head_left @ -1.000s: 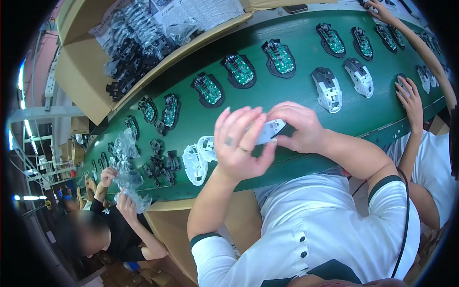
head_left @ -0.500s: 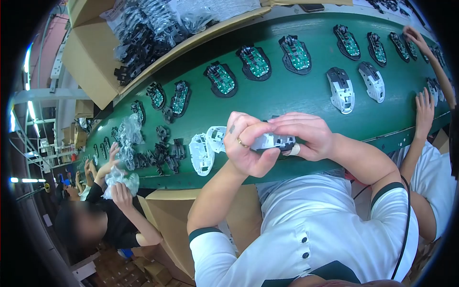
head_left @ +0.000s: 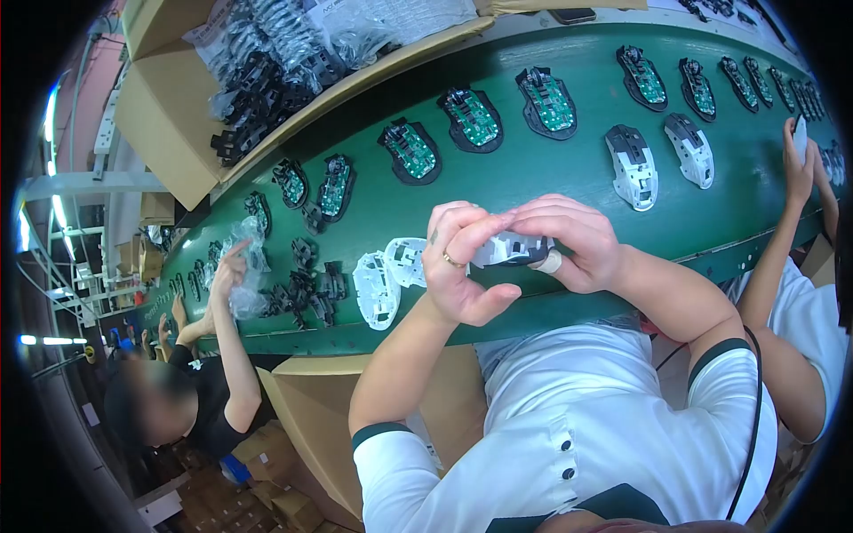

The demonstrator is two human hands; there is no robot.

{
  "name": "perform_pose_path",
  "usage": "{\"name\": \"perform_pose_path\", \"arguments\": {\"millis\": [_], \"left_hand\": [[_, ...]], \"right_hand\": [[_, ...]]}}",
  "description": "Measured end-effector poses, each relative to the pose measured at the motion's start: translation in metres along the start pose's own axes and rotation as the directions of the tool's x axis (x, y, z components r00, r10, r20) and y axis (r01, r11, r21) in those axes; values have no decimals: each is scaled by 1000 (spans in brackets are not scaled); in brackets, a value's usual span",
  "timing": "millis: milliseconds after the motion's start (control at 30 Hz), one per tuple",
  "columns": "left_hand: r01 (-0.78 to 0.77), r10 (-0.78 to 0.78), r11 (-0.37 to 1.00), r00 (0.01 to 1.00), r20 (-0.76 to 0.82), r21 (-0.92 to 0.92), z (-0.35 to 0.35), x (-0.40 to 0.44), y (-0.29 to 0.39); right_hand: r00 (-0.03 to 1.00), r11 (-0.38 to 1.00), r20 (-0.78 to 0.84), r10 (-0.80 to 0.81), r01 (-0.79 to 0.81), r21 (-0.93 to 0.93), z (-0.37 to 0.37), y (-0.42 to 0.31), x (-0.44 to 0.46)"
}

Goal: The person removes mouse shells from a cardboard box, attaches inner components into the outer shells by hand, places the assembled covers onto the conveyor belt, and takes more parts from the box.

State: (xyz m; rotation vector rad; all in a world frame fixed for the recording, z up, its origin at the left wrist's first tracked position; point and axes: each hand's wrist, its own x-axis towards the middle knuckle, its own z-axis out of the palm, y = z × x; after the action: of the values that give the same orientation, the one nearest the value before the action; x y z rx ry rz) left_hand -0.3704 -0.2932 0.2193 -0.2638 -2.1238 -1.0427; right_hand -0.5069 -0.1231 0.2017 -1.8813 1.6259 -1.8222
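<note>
Between both hands I hold a computer mouse shell [head_left: 511,250], white with a black end. My left hand [head_left: 462,266] grips its left side, thumb stretched out below. From the right, my right hand [head_left: 573,242] closes on the black end, fingers arched over the top and a wrapped thumb against it. My fingers hide much of the shell. Two bare white mouse shells [head_left: 377,291] lie by my left hand, the nearer one partly behind it. Beyond my right hand sit two white shells with black tops [head_left: 632,167].
Mouse bases with green circuit boards [head_left: 473,119] line the green bench [head_left: 569,173]. Small black parts [head_left: 302,293] are heaped at left. A cardboard box [head_left: 169,115] holds bagged parts. Co-workers' hands are at left, near plastic bags [head_left: 249,266], and at right, holding a light piece [head_left: 801,139].
My hands have shifted slightly up, and the held shell is tilted, showing more of its black end. The left co-worker's hand moved to the plastic bags; the right co-worker now holds a light piece.
</note>
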Motion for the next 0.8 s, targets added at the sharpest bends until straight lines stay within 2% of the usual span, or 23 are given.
{"name": "perform_pose_path", "arguments": {"millis": [33, 67, 133, 167, 200, 233, 267, 300, 333, 367, 433, 467, 533, 567, 600, 633, 700, 733, 800], "left_hand": [[7, -7, 1000, 1000, 9, 12, -1, 2, 2], [14, -15, 1000, 1000, 19, 22, -2, 3, 2], [12, -16, 981, 1000, 18, 195, -3, 5, 1], [14, -20, 960, 1000, 16, 278, -4, 6, 1], [-54, 21, 914, 996, 86, 403, -9, 8, -2], [1, -70, 873, 990, 123, 487, -14, 9, 0], [49, -163, 820, 975, 151, 571, -19, 9, 3], [87, -256, 754, 952, 170, 651, -24, 9, 5], [84, -299, 672, 940, 166, 736, -29, 9, 6], [78, -327, 603, 932, 157, 794, -34, 9, 7], [66, -384, 446, 915, 125, 893, -45, 9, 12], [147, -504, 390, 860, 77, 909, -50, 10, 16], [246, -636, 434, 765, 102, 867, -60, 11, 21], [296, -692, 449, 713, 117, 843, -64, 14, 22], [309, -748, 466, 637, 183, 829, -68, 17, 25], [282, -755, 490, 611, 239, 825, -70, 15, 24], [230, -756, 547, 549, 357, 805, -72, 9, 21], [227, -806, 521, 447, 387, 823, -72, 12, 22], [179, -764, 554, 497, 411, 813, -70, 7, 25]], "right_hand": [[1000, 1000, 9, 10, -10, 8, -3, 0, -1], [995, 995, -12, 95, -94, 25, -8, 0, -4], [963, 963, -48, 265, -262, 62, -18, -1, -8], [943, 958, -171, 285, -273, 91, -19, 3, -5], [924, 949, -234, 304, -316, -13, -27, 8, 2], [902, 926, -297, 314, -360, -112, -36, 11, 11], [834, 825, -237, 497, -539, -167, -49, 7, 19], [726, 688, -189, 661, -687, -232, -62, 6, 22], [796, 667, -242, 555, -599, -442, -62, 19, 17], [750, 581, -294, 592, -650, -490, -65, 24, 11], [918, 475, -334, 214, -397, -785, -61, 26, 12], [937, 569, -294, 191, -350, -744, -58, 25, 14], [965, 738, -222, 137, -249, -627, -48, 15, 17], [974, 854, -87, 209, -225, -470, -36, 7, 14], [967, 888, 102, 234, -170, -427, -24, 0, 15], [927, 919, 287, 243, -124, -375, -16, -5, 15], [881, 909, 383, 278, -112, -401, -4, -5, 5], [853, 903, 430, 296, -104, -416, 1, -3, 1], [865, 887, 380, 327, -143, -439, 4, 1, 0]]}}
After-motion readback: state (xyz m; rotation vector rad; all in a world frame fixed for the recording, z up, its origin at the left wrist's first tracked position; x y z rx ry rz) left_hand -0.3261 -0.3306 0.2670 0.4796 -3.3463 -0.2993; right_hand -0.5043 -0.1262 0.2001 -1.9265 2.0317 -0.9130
